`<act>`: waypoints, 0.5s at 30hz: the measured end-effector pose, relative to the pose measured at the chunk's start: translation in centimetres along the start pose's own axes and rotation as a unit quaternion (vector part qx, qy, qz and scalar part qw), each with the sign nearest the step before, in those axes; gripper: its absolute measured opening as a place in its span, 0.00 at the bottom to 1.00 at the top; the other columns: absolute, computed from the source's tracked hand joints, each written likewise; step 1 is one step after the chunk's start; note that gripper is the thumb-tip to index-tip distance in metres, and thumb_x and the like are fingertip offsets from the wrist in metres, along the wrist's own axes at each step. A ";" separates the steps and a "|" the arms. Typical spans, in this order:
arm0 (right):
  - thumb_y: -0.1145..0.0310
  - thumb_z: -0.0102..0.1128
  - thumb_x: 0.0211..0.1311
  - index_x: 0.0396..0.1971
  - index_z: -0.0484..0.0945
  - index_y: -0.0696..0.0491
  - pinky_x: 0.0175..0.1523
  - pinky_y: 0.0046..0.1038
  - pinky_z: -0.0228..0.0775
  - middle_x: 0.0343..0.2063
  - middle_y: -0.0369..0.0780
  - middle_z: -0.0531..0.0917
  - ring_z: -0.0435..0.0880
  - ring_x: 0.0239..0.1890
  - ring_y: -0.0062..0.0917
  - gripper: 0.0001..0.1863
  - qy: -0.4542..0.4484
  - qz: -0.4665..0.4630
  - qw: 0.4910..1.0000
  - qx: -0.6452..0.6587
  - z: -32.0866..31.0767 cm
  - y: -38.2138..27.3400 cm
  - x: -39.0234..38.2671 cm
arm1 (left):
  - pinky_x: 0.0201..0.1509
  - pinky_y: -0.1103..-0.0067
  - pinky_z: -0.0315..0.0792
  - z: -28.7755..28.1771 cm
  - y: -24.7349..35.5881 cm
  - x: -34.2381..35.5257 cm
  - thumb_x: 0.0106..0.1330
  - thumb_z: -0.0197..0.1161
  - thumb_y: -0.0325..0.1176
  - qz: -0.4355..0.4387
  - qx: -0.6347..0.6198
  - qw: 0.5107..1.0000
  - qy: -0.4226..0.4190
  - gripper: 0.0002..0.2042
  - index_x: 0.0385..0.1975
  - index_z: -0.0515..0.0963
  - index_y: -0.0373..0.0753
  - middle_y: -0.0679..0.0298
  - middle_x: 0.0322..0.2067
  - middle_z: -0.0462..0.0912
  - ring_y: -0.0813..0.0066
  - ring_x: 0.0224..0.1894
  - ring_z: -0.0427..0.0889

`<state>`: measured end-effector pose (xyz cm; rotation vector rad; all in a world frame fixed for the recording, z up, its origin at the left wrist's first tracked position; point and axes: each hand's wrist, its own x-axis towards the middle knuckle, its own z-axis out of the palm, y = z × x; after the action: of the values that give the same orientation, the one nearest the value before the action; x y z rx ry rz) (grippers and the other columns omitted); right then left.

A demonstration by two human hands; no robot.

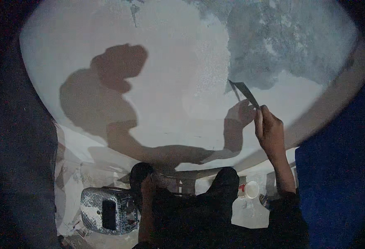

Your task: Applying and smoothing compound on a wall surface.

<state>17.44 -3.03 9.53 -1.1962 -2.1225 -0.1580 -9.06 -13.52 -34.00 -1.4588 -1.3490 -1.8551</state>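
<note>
My right hand [269, 126] grips a flat putty knife [244, 91], its blade raised to the wall [178, 70] at the edge between smooth white coating and a patchy grey area [290, 41]. My left hand [148, 182] hangs low beside a dark rounded shape, perhaps my foot; its fingers are too dark to make out. Shadows of my head, arm and hand fall across the white coating.
A silver textured case or container [93, 207] with a dark panel lies low at the left. A white cup or small bucket [251, 190] stands low at the right, near my dark-clothed legs. A blue surface [336, 178] borders the right, a dark grey one [29, 174] the left.
</note>
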 end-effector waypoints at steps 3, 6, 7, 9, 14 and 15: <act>0.70 0.47 0.64 0.29 0.67 0.59 0.25 0.36 0.67 0.17 0.49 0.73 0.76 0.21 0.46 0.08 -0.019 -0.063 0.994 -0.081 -0.5 0.6 -0.9 | 0.28 0.68 0.74 -0.4 -0.1 -4.5 0.66 0.50 0.36 -0.359 0.022 0.848 -0.390 0.14 0.43 0.72 0.32 0.50 0.33 0.77 0.59 0.23 0.77; 0.71 0.48 0.64 0.29 0.67 0.59 0.26 0.37 0.67 0.19 0.49 0.74 0.77 0.23 0.47 0.07 -0.018 -0.023 1.000 -0.010 -0.5 -1.5 0.3 | 0.28 0.69 0.74 -2.9 -3.5 -8.0 0.67 0.48 0.36 -0.145 0.109 0.969 -0.169 0.15 0.47 0.70 0.31 0.50 0.32 0.78 0.58 0.25 0.77; 0.71 0.48 0.64 0.29 0.67 0.59 0.26 0.37 0.67 0.19 0.49 0.74 0.77 0.23 0.47 0.07 -0.011 -0.004 0.999 -0.038 -0.7 0.3 -0.3 | 0.29 0.70 0.75 1.2 -3.8 -6.5 0.68 0.48 0.36 -0.117 0.110 0.963 -0.218 0.16 0.49 0.69 0.31 0.50 0.32 0.78 0.58 0.27 0.78; 0.70 0.48 0.64 0.29 0.68 0.59 0.25 0.36 0.66 0.19 0.49 0.74 0.76 0.21 0.45 0.08 -0.038 -0.095 0.991 -0.090 0.2 1.3 -0.9 | 0.30 0.70 0.75 -0.1 -3.4 -5.6 0.68 0.49 0.35 -0.270 0.153 0.789 -0.531 0.16 0.51 0.67 0.32 0.50 0.35 0.78 0.58 0.29 0.79; 0.69 0.48 0.63 0.30 0.69 0.57 0.26 0.36 0.67 0.18 0.50 0.74 0.76 0.22 0.46 0.06 -0.049 -0.054 0.997 -0.026 0.5 -0.5 -0.3 | 0.33 0.68 0.75 2.0 -5.3 -8.9 0.66 0.50 0.32 0.050 0.213 0.970 -0.104 0.17 0.53 0.66 0.32 0.48 0.41 0.76 0.58 0.35 0.79; 0.69 0.48 0.63 0.30 0.69 0.57 0.26 0.36 0.67 0.18 0.50 0.74 0.76 0.22 0.46 0.06 -0.046 -0.047 0.997 -0.035 0.2 0.4 -0.3 | 0.35 0.68 0.75 2.1 -5.3 -9.1 0.66 0.50 0.31 0.071 0.201 0.973 -0.085 0.17 0.53 0.66 0.31 0.48 0.42 0.75 0.58 0.37 0.79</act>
<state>17.71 -2.96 9.07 -1.1650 -2.2721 -0.2246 -8.91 -11.47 -44.52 -1.4745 -1.5459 -1.2976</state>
